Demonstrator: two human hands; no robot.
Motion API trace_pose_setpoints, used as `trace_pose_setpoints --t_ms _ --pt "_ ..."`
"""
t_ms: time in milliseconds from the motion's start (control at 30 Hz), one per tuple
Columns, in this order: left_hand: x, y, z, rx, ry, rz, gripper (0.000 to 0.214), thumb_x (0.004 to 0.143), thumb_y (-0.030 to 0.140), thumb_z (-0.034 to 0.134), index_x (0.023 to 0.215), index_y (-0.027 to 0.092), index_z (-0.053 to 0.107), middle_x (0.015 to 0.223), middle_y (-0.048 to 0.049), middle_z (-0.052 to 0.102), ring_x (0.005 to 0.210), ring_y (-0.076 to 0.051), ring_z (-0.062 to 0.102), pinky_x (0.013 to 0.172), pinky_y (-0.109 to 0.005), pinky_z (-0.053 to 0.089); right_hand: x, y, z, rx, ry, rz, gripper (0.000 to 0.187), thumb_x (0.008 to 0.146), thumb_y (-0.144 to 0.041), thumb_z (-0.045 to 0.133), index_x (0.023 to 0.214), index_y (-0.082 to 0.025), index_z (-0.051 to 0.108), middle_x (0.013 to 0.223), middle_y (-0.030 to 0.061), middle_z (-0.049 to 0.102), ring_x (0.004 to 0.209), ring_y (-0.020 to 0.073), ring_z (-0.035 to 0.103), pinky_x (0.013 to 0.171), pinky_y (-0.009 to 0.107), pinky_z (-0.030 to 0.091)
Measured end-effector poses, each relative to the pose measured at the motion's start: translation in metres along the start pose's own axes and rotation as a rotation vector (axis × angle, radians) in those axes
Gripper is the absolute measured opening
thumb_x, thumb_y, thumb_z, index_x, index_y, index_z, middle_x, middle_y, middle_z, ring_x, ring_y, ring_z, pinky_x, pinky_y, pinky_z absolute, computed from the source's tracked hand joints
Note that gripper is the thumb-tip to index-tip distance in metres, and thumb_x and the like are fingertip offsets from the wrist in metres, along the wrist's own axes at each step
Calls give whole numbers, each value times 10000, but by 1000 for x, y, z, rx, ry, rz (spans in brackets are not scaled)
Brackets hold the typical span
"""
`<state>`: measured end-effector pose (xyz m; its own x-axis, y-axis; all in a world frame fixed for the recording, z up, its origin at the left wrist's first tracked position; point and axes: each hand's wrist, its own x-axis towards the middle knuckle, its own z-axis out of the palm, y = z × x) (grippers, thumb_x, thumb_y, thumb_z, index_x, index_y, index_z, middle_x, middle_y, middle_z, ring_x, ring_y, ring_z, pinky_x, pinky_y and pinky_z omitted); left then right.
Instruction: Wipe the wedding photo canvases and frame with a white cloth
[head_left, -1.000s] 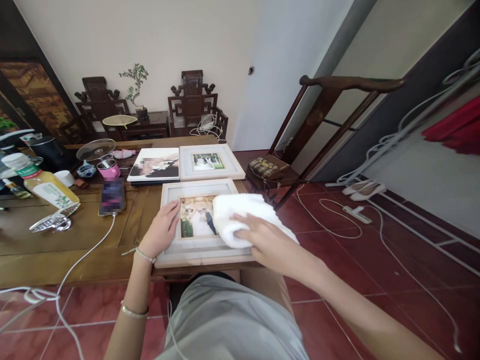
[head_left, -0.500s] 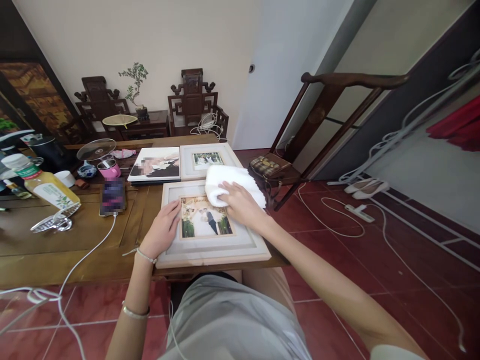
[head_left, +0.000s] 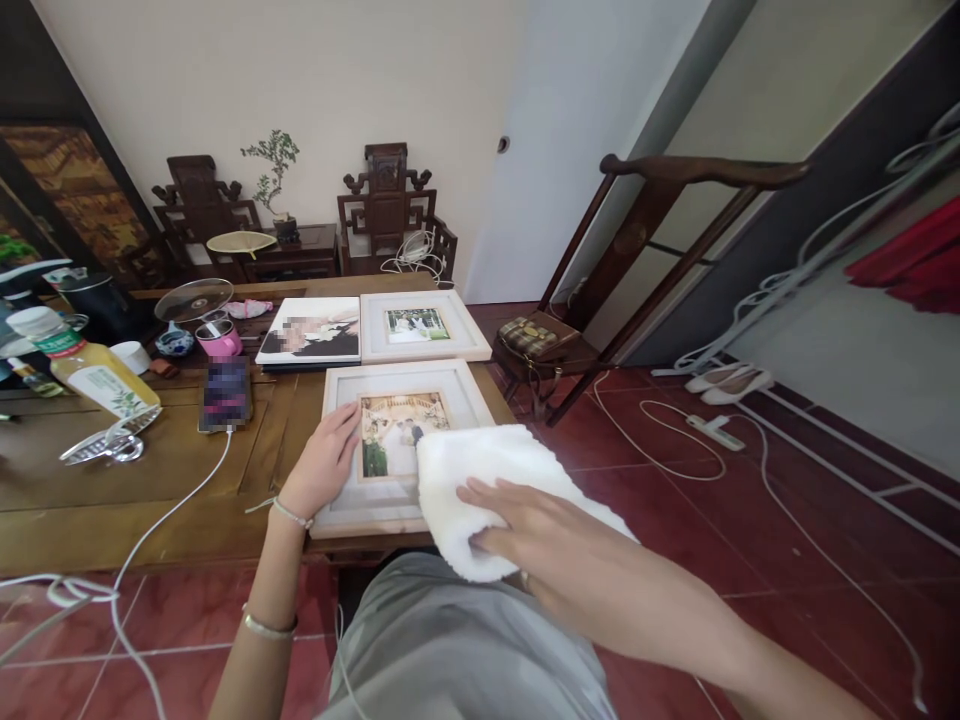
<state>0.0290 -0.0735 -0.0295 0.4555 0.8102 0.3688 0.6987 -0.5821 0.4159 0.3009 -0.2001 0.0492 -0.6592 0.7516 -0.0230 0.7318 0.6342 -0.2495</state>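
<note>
A pale wooden picture frame [head_left: 405, 385] with a wedding photo lies flat at the table's near edge. My left hand [head_left: 324, 462] rests open on its left border, fingers flat, holding it steady. My right hand [head_left: 525, 525] presses a folded white towel [head_left: 480, 475] down on the frame's near right corner, fingers stretched over the cloth. The towel hides that corner and part of the photo.
Behind lie a second framed photo [head_left: 424, 325] and a photo album [head_left: 311, 330]. To the left are a phone [head_left: 224, 392] on a white cable, a pink cup [head_left: 217, 338] and a tipped drink bottle [head_left: 86, 370]. A wooden chair [head_left: 600, 300] with a bag stands to the right; cables cross the red floor.
My right hand has dragged the towel from the frame's far right corner toward me to its near right corner. My left hand has stayed put.
</note>
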Motion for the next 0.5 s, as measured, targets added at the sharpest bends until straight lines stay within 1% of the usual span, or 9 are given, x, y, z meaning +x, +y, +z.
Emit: trace_pose_setpoints --t_ms 100,167,233,333,433,500 --pt "0 -2 2 4 5 1 424 943 250 340 1321 117 481 1378 -140 478 1301 -230 410 1109 -428 320 11 1 3 12 -6 56 530 651 47 410 1076 -157 655 1376 154 476 1307 283 392 1058 447 360" --pt "0 -4 3 1 11 3 422 942 256 346 1316 121 486 1375 -141 481 1297 -233 415 1106 -436 323 27 10 9 -20 27 85 540 644 47 419 1102 -129 643 1397 177 444 1329 291 353 1079 451 325" --pt "1 -5 3 -1 18 5 416 941 257 347 1309 133 495 1368 -136 489 1289 -234 425 1101 -445 331 45 28 16 -80 99 103 549 641 46 428 1130 -102 631 1409 194 421 1346 294 317 1104 453 277" --pt "5 -7 3 4 2 19 417 940 256 338 1294 120 509 1359 -145 497 1283 -237 434 1099 -446 336 73 61 23 -156 231 127 526 659 21 448 1144 -86 622 1397 197 437 1346 289 319 1114 453 247" --pt "12 -10 2 26 -14 30 422 937 258 330 1284 105 515 1353 -154 501 1277 -243 440 1093 -456 341 97 90 22 -187 329 140 510 674 4 441 1141 -96 620 1370 181 476 1338 264 341 1105 437 258" --pt "16 -13 2 42 -15 25 421 935 259 328 1278 106 520 1344 -156 510 1270 -248 448 1085 -466 349 110 102 19 -201 360 145 516 675 3 438 1151 -91 612 1359 185 488 1332 262 351 1097 430 266"
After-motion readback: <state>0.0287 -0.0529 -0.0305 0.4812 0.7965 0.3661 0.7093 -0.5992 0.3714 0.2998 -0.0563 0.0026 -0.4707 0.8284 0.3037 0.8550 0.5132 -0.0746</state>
